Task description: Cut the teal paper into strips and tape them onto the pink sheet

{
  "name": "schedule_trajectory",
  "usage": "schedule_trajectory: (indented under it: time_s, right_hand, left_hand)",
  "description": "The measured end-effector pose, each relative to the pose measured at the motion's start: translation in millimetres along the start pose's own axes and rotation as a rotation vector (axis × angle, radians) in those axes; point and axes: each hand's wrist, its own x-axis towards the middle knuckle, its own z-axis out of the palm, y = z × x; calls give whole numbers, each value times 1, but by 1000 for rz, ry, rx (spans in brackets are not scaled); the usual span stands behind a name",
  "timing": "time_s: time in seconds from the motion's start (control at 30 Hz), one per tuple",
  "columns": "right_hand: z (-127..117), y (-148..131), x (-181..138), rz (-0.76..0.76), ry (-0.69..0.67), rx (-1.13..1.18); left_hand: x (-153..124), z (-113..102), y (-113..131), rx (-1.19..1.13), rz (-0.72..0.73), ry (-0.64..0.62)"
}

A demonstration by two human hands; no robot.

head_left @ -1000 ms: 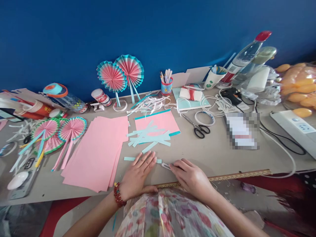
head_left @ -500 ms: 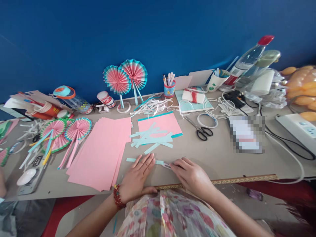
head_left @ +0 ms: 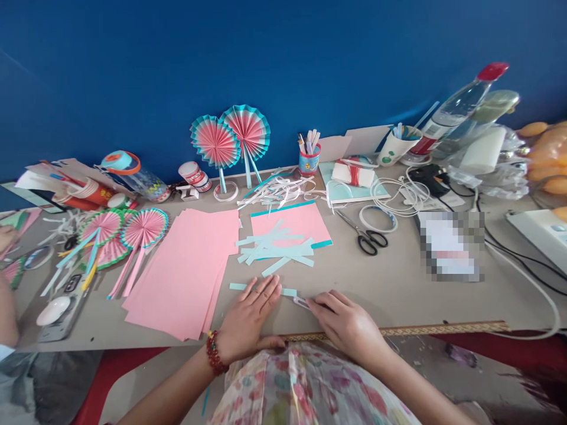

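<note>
My left hand [head_left: 253, 310] lies flat on the table with its fingers stretched out, pressing a pale blue paper strip [head_left: 289, 292]. The strip shows on both sides of the fingers. In my right hand [head_left: 348, 319] the curled fingers pinch a slim white slotted tool [head_left: 301, 302] that looks like a utility knife. Its tip is just below the strip's right end. Beyond my hands, a loose heap of pale blue strips [head_left: 277, 245] partly covers a pink sheet [head_left: 305, 221] with blue edge bands.
A stack of pink paper [head_left: 183, 271] lies to the left, beside folded paper fans [head_left: 144, 228]. Scissors [head_left: 372, 241] and a tape roll [head_left: 378, 218] lie to the right. A phone [head_left: 62, 313] and a co-worker's arm [head_left: 6, 313] are at far left.
The white tool has shifted slightly down from the strip's right end. My left hand stays on the strip. More of the co-worker's arm and a hand show at left.
</note>
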Motion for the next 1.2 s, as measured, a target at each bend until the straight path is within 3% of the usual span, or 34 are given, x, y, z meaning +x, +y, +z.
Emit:
schedule_trajectory:
  time_s: [0.53, 0.83, 1.2]
  right_hand:
    - [-2, 3, 3, 2, -55, -16]
    - [-4, 5, 12, 6, -33, -26]
    - [0, 2, 8, 5, -39, -3]
  left_hand:
    - [-8, -3, -2, -27, -29, 12]
    - [-7, 14, 13, 49, -107, 77]
    - [-6, 14, 14, 43, -125, 65]
